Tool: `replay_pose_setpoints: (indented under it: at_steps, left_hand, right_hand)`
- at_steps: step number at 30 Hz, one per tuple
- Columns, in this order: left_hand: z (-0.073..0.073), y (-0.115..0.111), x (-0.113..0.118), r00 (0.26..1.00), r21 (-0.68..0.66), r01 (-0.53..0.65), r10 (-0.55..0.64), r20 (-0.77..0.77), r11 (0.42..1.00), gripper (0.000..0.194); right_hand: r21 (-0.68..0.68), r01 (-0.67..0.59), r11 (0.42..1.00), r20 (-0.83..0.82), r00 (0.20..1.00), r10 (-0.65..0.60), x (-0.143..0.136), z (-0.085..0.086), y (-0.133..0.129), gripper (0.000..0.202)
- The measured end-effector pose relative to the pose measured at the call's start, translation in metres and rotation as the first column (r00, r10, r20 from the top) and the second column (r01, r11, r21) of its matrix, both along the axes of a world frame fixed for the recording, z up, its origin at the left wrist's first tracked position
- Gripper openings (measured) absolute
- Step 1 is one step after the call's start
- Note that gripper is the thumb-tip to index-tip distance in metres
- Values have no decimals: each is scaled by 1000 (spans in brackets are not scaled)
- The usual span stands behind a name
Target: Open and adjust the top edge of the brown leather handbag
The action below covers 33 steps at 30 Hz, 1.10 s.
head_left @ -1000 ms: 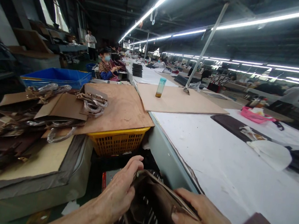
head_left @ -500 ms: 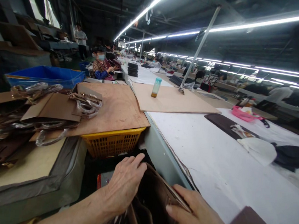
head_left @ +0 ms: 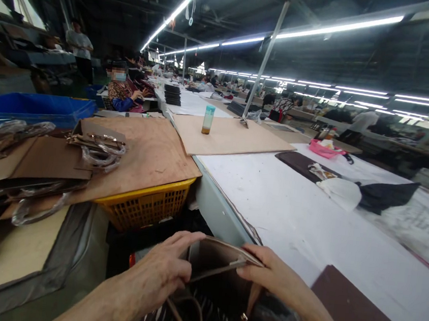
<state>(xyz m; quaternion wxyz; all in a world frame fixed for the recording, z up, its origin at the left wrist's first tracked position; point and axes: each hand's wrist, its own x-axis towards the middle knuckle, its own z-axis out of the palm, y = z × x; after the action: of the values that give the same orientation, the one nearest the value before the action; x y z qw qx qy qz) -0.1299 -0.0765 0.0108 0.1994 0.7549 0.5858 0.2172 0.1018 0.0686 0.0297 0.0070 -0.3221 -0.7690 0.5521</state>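
Observation:
A brown handbag (head_left: 217,278) rests low in front of me, its mouth spread and its dark inside showing. My left hand (head_left: 167,263) grips the bag's rim at the left corner, thumb and fingers closed over the edge. At the right end of the same rim, my right hand (head_left: 268,268) pinches the wall between thumb and fingers. A strap with a small metal fitting (head_left: 244,318) hangs at the bag's right side. The bag's lower part is hidden by my hands and the frame edge.
Brown bags with wrapped handles (head_left: 41,163) are piled at left by a blue bin (head_left: 70,107). A yellow basket (head_left: 148,204) stands under a board (head_left: 151,138). On the white table (head_left: 257,195) lies a brown sheet (head_left: 359,313); a bottle (head_left: 208,120) stands farther back. Co-workers sit and stand beyond.
My view has swung to the right. The bag's mouth has turned more crosswise, with my left hand lower on its rim and my right hand raised along the far edge.

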Motion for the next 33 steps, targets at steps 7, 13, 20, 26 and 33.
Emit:
replay_pose_setpoints:
  at_steps: [7,13,20,26,33]
  left_hand:
    - [7,14,4,944,62,-264,271,-190,963,45]
    - [7,28,28,997,139,-71,73,-14,988,41]
    - [-4,41,37,972,-62,-226,229,47,972,15]
    - [-10,46,36,984,-2,-178,178,12,984,13]
    - [13,42,26,1000,-143,-4,6,14,990,17]
  right_hand:
    - [-37,-2,999,-8,1000,2,-8,-4,-13,14]
    - [-9,38,999,-15,999,-38,-7,-1,-16,12]
    - [-60,27,998,-40,999,-30,-1,-5,-14,16]
    - [-130,22,991,-82,996,-33,-1,-6,-10,24]
    - [-197,65,978,-135,987,-92,2,-6,-8,25]
